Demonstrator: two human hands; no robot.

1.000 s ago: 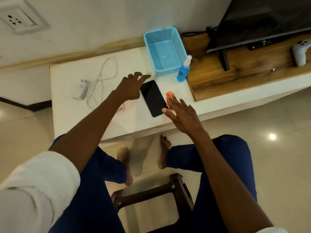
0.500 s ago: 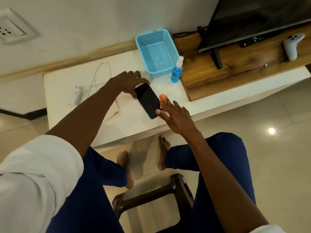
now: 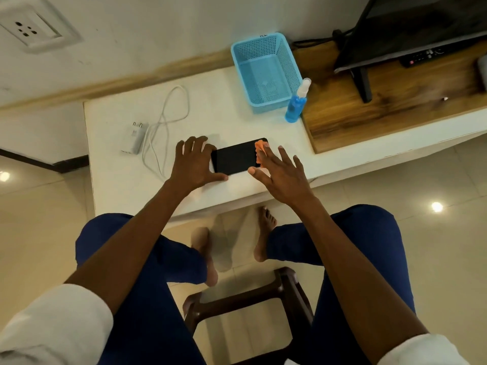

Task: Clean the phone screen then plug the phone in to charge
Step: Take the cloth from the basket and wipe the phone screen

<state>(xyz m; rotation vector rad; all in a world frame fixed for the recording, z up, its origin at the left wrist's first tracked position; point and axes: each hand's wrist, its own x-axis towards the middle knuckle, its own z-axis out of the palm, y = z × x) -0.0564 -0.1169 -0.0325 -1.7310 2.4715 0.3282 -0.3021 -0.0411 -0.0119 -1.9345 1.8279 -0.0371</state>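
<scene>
A black phone (image 3: 234, 158) lies flat and sideways on the white table (image 3: 118, 185), screen up. My left hand (image 3: 193, 164) clasps its left end, fingers at the far edge and thumb along the near edge. My right hand (image 3: 282, 175) lies flat over the phone's right end, fingers pressing a small orange cloth (image 3: 259, 148) onto the screen. A white charger plug (image 3: 134, 138) with its loose white cable (image 3: 168, 119) rests on the table to the left of the phone. A white wall socket (image 3: 29, 29) sits at the upper left.
A blue spray bottle (image 3: 296, 104) stands beside an empty blue mesh basket (image 3: 237, 61) at the table's back. To the right a TV (image 3: 408, 30) stands on a wooden board (image 3: 382, 109). A dark wooden stool (image 3: 247, 299) is between my knees.
The phone has been turned from lengthwise to sideways. My left hand shifted to its left end, and my right hand brought the orange cloth onto its right end.
</scene>
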